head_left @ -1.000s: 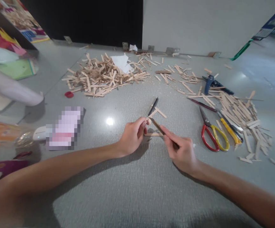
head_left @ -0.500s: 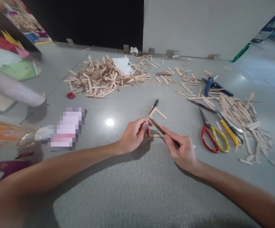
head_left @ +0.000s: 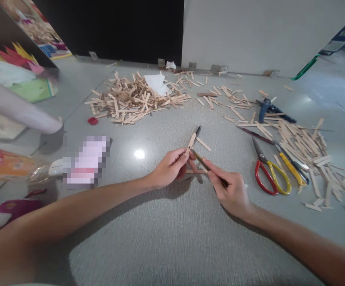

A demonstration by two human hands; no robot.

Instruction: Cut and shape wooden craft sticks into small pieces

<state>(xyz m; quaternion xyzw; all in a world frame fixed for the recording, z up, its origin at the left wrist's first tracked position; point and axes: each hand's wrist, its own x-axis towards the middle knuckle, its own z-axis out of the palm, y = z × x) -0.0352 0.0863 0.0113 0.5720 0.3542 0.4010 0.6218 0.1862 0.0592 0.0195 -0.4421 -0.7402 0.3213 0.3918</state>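
My left hand (head_left: 175,165) is closed, its thumb and fingertips pinching a small piece of wooden craft stick (head_left: 187,150). My right hand (head_left: 230,188) grips a slim tool (head_left: 201,160) with a dark and gold shaft, its kind not clear. The tool's tip meets the pinched piece, or comes very close to it. Just beyond the fingertips are a pale wooden stick (head_left: 192,140), the dark pointed end of another tool (head_left: 198,130) and a loose stick (head_left: 203,143). Another wooden stick (head_left: 197,172) shows between the hands, partly hidden by my left fingers.
A heap of craft sticks (head_left: 124,105) with white paper (head_left: 155,82) lies at the back. On the right are scissors (head_left: 261,161), a yellow-handled tool (head_left: 291,169), blue-handled cutters (head_left: 265,109) and more sticks (head_left: 300,141). Another person's arm (head_left: 26,105) rests at left, near a blurred-out phone (head_left: 87,163).
The view has shifted slightly, moving everything a little to the right. The stick pieces beyond my left fingertips sit at a different angle. Both hands keep their grips.
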